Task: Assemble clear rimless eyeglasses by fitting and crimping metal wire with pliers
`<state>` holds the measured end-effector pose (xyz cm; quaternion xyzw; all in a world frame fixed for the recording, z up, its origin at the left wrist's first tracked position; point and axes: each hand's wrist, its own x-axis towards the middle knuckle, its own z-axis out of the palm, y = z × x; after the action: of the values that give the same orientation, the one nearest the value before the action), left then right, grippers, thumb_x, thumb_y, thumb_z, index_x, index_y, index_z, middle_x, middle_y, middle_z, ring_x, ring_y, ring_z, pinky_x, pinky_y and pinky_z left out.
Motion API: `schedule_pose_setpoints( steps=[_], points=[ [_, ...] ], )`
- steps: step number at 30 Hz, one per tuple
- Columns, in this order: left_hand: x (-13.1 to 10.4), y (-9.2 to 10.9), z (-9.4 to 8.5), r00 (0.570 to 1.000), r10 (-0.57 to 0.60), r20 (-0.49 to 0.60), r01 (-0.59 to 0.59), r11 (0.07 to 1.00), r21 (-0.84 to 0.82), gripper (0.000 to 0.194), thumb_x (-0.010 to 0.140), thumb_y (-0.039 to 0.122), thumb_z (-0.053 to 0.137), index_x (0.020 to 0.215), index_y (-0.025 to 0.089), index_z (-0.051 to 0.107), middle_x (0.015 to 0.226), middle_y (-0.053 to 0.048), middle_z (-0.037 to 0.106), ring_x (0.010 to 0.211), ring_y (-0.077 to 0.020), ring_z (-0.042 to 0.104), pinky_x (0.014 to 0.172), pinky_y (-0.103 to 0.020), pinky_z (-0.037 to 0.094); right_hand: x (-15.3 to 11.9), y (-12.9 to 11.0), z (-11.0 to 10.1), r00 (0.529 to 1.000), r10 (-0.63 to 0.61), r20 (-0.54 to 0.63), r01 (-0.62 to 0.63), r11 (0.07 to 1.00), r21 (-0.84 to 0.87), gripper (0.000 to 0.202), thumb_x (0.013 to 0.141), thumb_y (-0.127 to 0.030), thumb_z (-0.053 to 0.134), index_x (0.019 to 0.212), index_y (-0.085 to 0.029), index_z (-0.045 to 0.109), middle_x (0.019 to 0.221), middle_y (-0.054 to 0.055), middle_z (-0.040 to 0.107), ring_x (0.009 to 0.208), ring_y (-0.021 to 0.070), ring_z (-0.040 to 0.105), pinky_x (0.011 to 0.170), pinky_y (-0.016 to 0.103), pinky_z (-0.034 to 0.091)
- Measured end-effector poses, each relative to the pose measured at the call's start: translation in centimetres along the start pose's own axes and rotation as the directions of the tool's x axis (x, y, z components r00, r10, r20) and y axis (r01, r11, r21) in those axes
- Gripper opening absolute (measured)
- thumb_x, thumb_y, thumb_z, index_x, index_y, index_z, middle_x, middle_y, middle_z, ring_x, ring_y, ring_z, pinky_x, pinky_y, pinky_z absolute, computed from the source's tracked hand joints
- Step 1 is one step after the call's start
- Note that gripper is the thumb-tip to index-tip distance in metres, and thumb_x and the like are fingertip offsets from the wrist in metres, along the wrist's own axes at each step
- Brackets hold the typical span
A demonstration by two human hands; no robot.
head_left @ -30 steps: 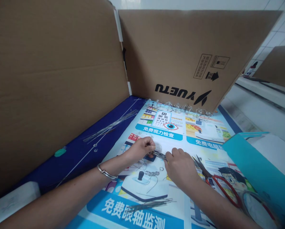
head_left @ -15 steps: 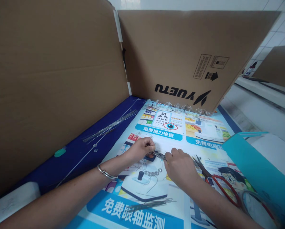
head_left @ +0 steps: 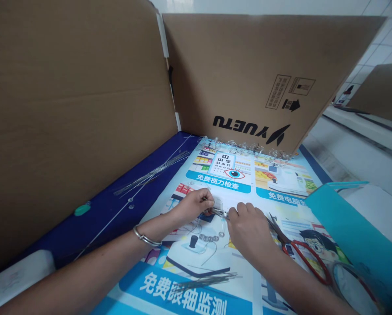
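My left hand (head_left: 196, 204) is closed in a pinch on a thin wire, whose end at the fingertips is too small to make out. My right hand (head_left: 248, 225) is wrapped round a pair of pliers (head_left: 220, 213), their metal jaws pointing left to my left fingertips. The handles are hidden in my palm. Below the pliers lies a curved row of clear beads (head_left: 211, 238), with thin wire looping up toward my left hand. Nearer me is a bundle of cut wires (head_left: 209, 281) on the printed sheet.
Red-handled scissors (head_left: 309, 258) and a tape roll (head_left: 353, 284) lie right of my right forearm, near a teal folder (head_left: 353, 232). More wires (head_left: 153, 173) and loose beads (head_left: 131, 204) lie left. Beaded wire pieces (head_left: 248, 147) line the back cardboard panel (head_left: 248, 65). Another panel (head_left: 74, 109) stands left.
The plier jaws have shifted and turned slightly beside my left fingertips. My right hand and the bead row have moved very little.
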<state>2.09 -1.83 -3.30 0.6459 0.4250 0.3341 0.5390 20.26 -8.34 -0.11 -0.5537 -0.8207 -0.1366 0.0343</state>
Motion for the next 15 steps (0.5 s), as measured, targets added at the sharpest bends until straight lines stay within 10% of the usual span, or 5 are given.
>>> schedule_pose_setpoints(
  steps=[15],
  points=[
    [-0.02,0.03,0.27,0.999,-0.053,0.006,0.053,0.993,-0.106,0.015,0.074,0.030,0.056,0.075,0.016,0.050,0.078,-0.002,0.060,0.061,-0.0107,0.057,0.058,-0.025,0.047,0.10,-0.09,0.05,0.998,0.011,0.062,-0.014,0.999,0.049,0.014,0.082,-0.028,0.047,0.082,-0.018,0.057,0.080,0.008,0.053,0.079,0.0208,0.045,0.062,0.031,0.026]
  ],
)
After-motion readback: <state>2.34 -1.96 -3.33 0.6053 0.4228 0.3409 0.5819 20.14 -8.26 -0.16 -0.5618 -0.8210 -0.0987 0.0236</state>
